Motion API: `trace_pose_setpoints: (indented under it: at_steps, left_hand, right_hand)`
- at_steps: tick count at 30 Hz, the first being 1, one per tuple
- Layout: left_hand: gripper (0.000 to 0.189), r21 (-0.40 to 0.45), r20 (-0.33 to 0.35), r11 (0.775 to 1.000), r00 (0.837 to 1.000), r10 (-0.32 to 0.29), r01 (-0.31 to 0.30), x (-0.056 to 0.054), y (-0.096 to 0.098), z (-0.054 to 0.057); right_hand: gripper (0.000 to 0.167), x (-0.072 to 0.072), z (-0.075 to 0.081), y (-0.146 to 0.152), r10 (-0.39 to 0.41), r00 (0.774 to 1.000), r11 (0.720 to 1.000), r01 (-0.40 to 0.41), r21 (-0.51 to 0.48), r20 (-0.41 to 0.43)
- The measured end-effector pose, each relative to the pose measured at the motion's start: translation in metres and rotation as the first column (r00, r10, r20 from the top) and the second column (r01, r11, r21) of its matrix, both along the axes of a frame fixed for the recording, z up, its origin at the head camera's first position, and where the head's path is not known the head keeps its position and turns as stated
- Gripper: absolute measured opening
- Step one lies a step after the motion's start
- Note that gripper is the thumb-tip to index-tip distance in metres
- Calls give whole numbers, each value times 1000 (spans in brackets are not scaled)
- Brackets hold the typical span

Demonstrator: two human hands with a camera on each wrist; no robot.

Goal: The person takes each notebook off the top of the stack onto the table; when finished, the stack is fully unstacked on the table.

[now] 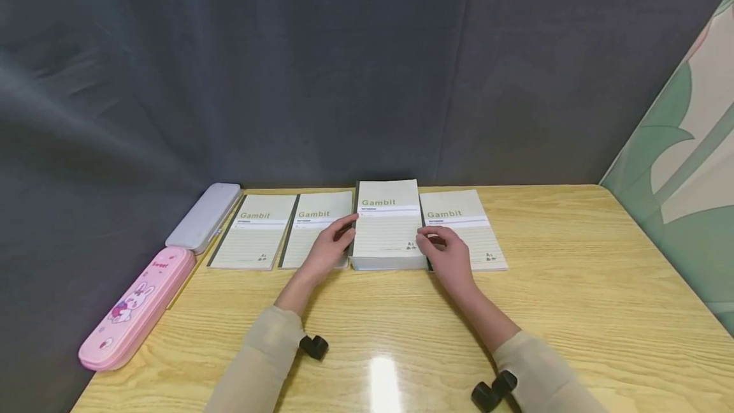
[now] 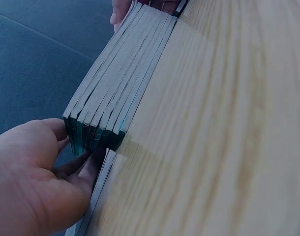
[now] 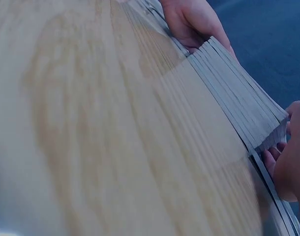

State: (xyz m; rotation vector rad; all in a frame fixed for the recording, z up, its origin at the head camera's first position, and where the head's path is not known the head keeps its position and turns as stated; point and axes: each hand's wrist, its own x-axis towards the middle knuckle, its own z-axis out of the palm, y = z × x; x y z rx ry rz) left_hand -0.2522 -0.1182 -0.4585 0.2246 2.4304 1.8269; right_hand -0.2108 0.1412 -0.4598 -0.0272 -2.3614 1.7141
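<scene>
We see a thick stack of notebooks on the table, between two thin notebooks on the left and another notebook on the right. The left hand grips the bound side and the right hand the opposite side, fingers bent; we judge that this paired hold helps align the edges (the left wrist view shows narrow gaps between the books).

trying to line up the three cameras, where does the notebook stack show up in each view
Head: the notebook stack sits slightly right of and below centre.
Left wrist: upper left, slanting down from the top edge.
Right wrist: upper right, slanting down toward the right edge.
Shared landmark: the left hand, at one side of the stack in all three.
</scene>
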Motion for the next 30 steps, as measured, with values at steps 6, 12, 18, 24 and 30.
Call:
trace_pose_setpoints:
  at_steps: [6,12,18,24,30]
  left_hand:
    - [40,-11,6,1000,1000,5,-5,1,0,-1]
    - [41,6,8,1000,1000,5,-6,0,-1,-1]
    - [45,-6,-6,1000,1000,10,-10,-1,0,0]
    - [49,-21,-5,1000,1000,-4,4,-1,2,-1]
    - [52,-56,1,998,1000,-11,11,2,0,2]
  right_hand:
    - [27,-4,-2,-3,5,1000,997,-5,77,8]
    - [26,-4,0,-5,6,1000,995,-7,97,19]
    - [28,-3,5,-3,7,1000,995,-10,104,30]
    - [28,-2,8,4,26,998,992,-34,122,65]
    - [27,-5,8,14,66,992,993,-76,88,105]
